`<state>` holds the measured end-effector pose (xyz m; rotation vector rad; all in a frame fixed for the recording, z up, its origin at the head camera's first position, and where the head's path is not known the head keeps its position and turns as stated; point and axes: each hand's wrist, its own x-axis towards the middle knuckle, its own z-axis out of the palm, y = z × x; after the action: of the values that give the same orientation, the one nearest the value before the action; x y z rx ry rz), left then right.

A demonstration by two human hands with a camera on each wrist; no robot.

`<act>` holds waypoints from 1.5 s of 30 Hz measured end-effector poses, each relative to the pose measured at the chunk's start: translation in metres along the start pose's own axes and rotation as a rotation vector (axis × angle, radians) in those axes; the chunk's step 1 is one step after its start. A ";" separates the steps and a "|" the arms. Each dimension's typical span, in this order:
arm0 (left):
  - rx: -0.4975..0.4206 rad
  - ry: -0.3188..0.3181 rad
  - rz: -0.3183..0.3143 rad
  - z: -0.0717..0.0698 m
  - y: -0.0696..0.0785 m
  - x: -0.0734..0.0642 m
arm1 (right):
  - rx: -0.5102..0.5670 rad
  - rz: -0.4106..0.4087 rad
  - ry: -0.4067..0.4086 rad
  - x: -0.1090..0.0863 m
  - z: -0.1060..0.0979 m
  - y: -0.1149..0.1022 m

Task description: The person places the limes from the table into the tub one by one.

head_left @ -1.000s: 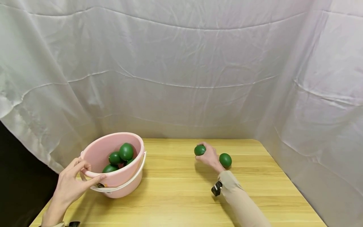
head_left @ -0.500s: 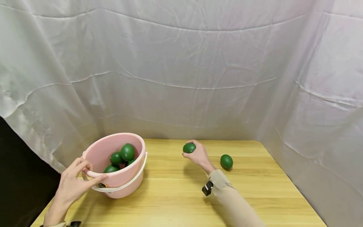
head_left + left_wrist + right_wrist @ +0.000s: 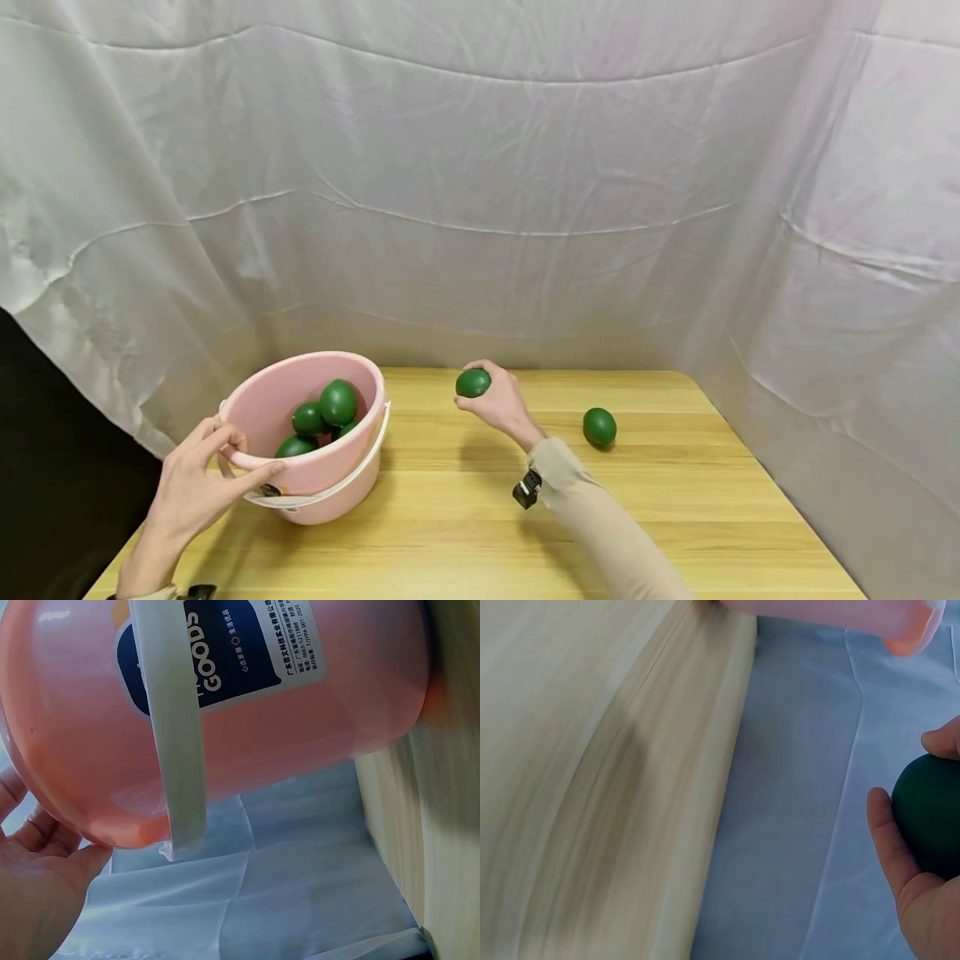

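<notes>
My left hand (image 3: 187,492) grips the near left rim of a pink bucket (image 3: 352,479), fingers over the edge and thumb along the outside. Inside the bucket lie several smooth dark green avocados (image 3: 337,403). In the left wrist view, the thumb (image 3: 90,859) presses the wall just below the rim. My right hand (image 3: 501,404) holds another avocado (image 3: 473,382) above the table, to the right of the bucket. The right wrist view shows thumb and fingers round this avocado (image 3: 928,814). One avocado (image 3: 599,427) rests on the table further right.
The white bail handle (image 3: 378,442) hangs down round the bucket, and a dark printed label (image 3: 232,652) is on its wall. The wooden table (image 3: 465,533) ends at a grey curtain (image 3: 510,275) behind, with more curtain along the right side.
My right hand has carried the avocado leftward and up toward the bucket, away from the one on the table. My left hand keeps its grip on the rim.
</notes>
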<state>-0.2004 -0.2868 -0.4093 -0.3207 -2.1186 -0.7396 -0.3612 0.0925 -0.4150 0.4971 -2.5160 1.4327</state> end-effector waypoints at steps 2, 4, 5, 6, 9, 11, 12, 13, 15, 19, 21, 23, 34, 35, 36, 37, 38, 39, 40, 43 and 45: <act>0.000 0.000 -0.001 0.000 0.000 0.000 | 0.008 -0.010 -0.011 0.001 0.003 -0.004; 0.001 0.001 0.001 0.000 0.001 0.000 | 0.017 -0.018 -0.020 0.002 0.006 -0.008; 0.002 0.002 0.002 0.000 0.001 0.000 | 0.024 -0.026 -0.026 0.002 0.008 -0.011; 0.006 0.002 0.006 0.000 0.001 0.000 | 0.031 -0.035 -0.033 0.003 0.010 -0.014; 0.002 0.005 0.009 0.000 0.001 0.000 | 0.045 -0.064 -0.052 0.004 0.016 -0.024; -0.005 0.009 0.008 0.000 0.001 0.000 | 0.050 -0.092 -0.066 0.004 0.021 -0.030; -0.007 0.009 0.010 0.000 0.001 0.000 | 0.045 -0.106 -0.070 0.005 0.023 -0.034; -0.013 0.010 0.007 0.000 0.002 0.000 | 0.038 -0.121 -0.073 0.005 0.025 -0.037; -0.018 0.011 0.008 0.001 0.001 0.001 | 0.017 -0.149 -0.076 0.005 0.029 -0.042; -0.021 0.019 0.015 0.001 0.001 0.001 | -0.011 -0.197 -0.078 0.008 0.036 -0.054; -0.021 0.024 0.023 0.001 0.000 0.001 | -0.007 -0.213 -0.082 0.009 0.039 -0.061; -0.022 0.026 0.028 0.001 0.000 0.000 | 0.002 -0.227 -0.086 0.010 0.042 -0.068; -0.020 0.013 0.019 0.000 0.003 0.002 | -0.009 -0.313 -0.119 0.017 0.057 -0.100; -0.020 0.012 0.015 0.000 0.003 0.002 | -0.013 -0.315 -0.122 0.018 0.059 -0.101; -0.016 0.009 0.012 0.000 0.003 0.002 | -0.017 -0.318 -0.129 0.018 0.060 -0.103; -0.013 0.008 0.010 0.000 0.002 0.002 | -0.021 -0.322 -0.136 0.018 0.062 -0.104; -0.013 0.009 0.008 0.000 0.002 0.001 | -0.023 -0.324 -0.144 0.019 0.063 -0.105; -0.009 0.008 0.008 0.000 0.002 0.001 | -0.024 -0.328 -0.152 0.019 0.065 -0.106; -0.004 0.007 0.008 0.000 0.002 0.001 | -0.031 -0.334 -0.161 0.019 0.066 -0.106; 0.004 0.006 0.010 0.001 0.001 0.000 | -0.029 -0.344 -0.187 0.019 0.072 -0.109; 0.008 0.007 0.012 0.001 0.001 0.000 | -0.008 -0.335 -0.216 0.019 0.075 -0.112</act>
<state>-0.2007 -0.2856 -0.4093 -0.3259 -2.1110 -0.7240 -0.3359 -0.0285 -0.3580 1.0653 -2.4388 1.2999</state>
